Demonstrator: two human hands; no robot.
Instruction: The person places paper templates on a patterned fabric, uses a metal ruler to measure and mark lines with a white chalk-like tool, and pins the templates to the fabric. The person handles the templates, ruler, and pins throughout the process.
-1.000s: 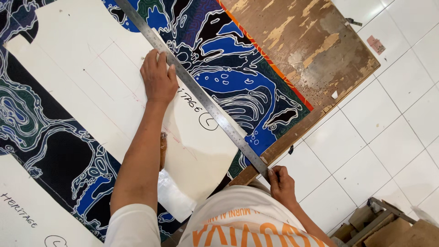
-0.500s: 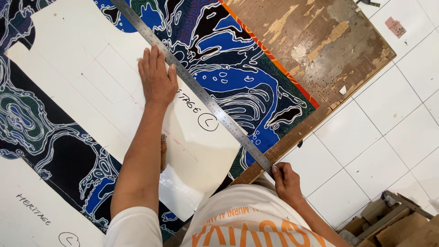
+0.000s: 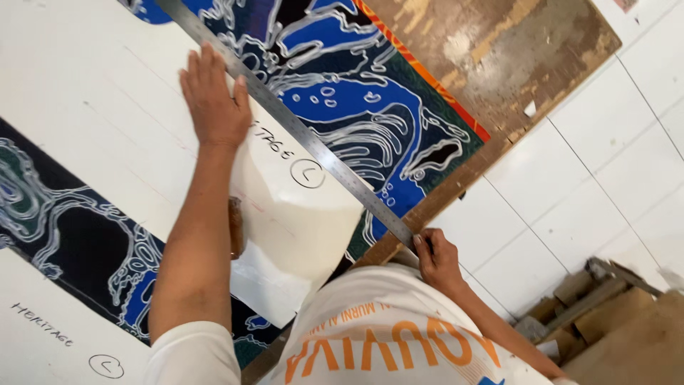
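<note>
Head view: my left hand (image 3: 214,100) lies flat, fingers spread, on the white paper pattern (image 3: 92,107) beside the steel ruler (image 3: 299,139), which runs diagonally over the blue patterned cloth (image 3: 356,107). My right hand (image 3: 436,258) pinches the ruler's near end. I judge I'm lining up an edge; pressing the ruler flat comes next. Its far end is cut off.

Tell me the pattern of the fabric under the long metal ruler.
Blue, black and green swirls outlined in white; head view.
</note>
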